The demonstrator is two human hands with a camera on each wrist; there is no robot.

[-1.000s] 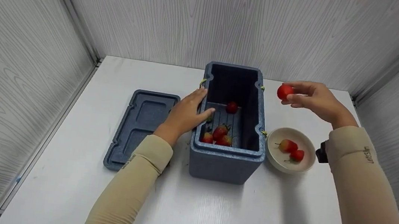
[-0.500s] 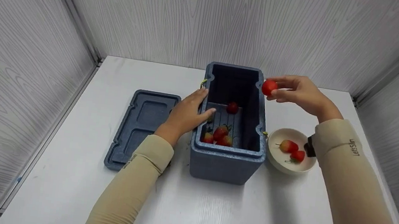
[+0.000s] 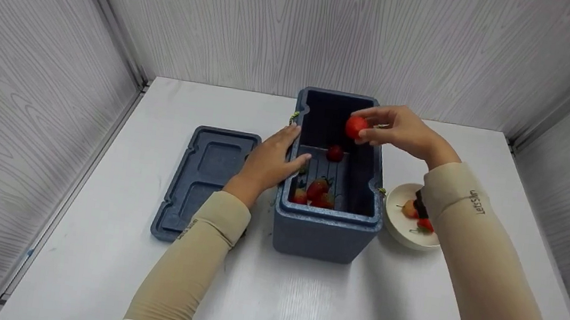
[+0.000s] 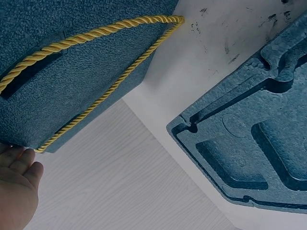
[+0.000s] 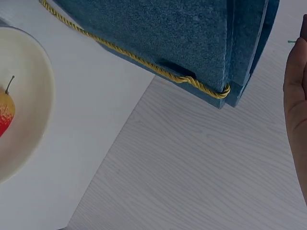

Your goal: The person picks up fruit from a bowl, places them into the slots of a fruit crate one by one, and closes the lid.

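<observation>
My right hand (image 3: 401, 133) pinches a red strawberry (image 3: 355, 128) by thumb and fingertips, above the far right part of a deep blue foam box (image 3: 329, 216). In the right wrist view only part of that hand (image 5: 297, 105) shows at the edge, near a thin green stem (image 5: 291, 41). My left hand (image 3: 268, 166) rests on the box's left rim, fingers extended outside and thumb reaching over the opening. Inside lie several strawberries (image 3: 318, 188), mostly at the near end, plus a dark red fruit (image 3: 335, 153) farther back. The left hand partly covers the near-left contents.
Left of the box lies its blue lid (image 3: 218, 158). A cream bowl (image 3: 410, 242) on the right holds a yellow-red fruit (image 3: 410, 208) and a red one (image 3: 425, 225), partly hidden by the right forearm. Yellow rope (image 4: 115, 31) runs along the box side.
My right hand has moved left with the strawberry, from beyond the bowl to over the box opening. The left hand stays on the rim.
</observation>
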